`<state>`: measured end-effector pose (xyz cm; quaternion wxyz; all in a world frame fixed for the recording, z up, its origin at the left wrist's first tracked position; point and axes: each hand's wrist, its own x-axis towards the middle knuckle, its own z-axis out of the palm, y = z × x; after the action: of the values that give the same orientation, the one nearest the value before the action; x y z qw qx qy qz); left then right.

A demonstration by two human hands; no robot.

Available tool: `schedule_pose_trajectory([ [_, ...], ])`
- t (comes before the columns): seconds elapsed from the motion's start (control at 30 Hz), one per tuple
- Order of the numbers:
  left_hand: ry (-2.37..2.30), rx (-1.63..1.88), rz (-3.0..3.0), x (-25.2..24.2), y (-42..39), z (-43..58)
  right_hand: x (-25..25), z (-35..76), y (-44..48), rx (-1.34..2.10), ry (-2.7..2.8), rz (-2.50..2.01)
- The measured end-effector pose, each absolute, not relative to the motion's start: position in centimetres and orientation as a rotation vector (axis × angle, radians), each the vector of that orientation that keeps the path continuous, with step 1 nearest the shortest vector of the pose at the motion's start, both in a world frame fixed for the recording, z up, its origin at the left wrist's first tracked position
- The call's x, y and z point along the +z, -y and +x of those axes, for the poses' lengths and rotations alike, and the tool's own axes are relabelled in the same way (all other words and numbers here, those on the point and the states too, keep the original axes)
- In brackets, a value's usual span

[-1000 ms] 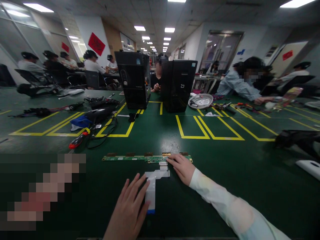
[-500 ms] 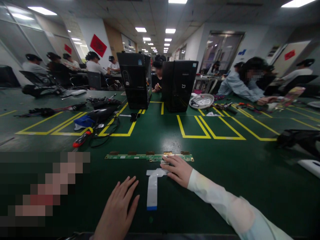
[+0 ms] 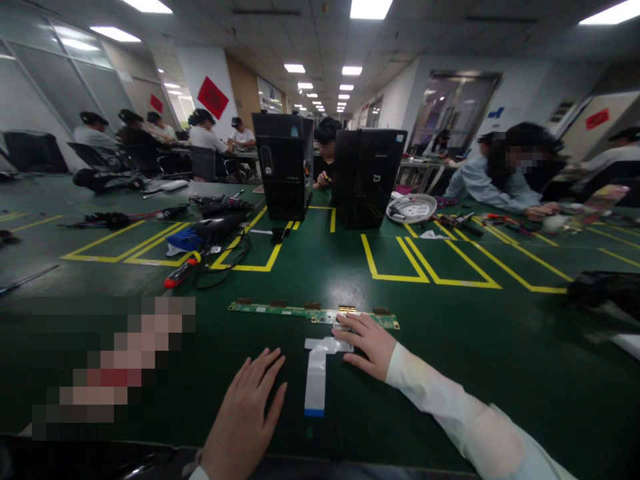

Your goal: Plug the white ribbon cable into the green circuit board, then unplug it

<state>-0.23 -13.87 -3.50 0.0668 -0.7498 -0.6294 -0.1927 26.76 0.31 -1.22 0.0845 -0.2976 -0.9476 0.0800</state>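
Note:
A long, narrow green circuit board [image 3: 280, 310] lies across the green table [image 3: 280, 283]. A white flat ribbon cable [image 3: 315, 383] with a blue end runs from near the board's right part toward me. My right hand [image 3: 367, 343] rests with fingers spread on the board's right part and the cable's upper end, where the fingers hide the joint. My left hand [image 3: 250, 407] lies on the table left of the cable, fingers extended, holding nothing and apart from the cable.
Two black computer towers [image 3: 284, 167] stand beyond the board. A red screwdriver [image 3: 180, 273] and dark cables lie at left. A white basket [image 3: 413, 208] sits right of the towers. Several people [image 3: 493, 180] sit around the room.
The view has shifted, so the scene sits slightly further right and tilted. Both hands keep nearly the same places relative to the board and cable.

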Motion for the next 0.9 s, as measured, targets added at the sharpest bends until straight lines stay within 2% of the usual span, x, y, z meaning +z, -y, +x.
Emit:
schedule_pose_trajectory([
  [0.37,1.866,-0.581,-2.252,-3.3,13.8,-0.2,-3.0,33.0,2.9,0.021,2.701,-1.067],
  [0.9,1.897,-0.593,-2.245,-3.8,14.0,-0.2,-6.7,50.2,3.0,-0.253,2.323,-1.645],
])
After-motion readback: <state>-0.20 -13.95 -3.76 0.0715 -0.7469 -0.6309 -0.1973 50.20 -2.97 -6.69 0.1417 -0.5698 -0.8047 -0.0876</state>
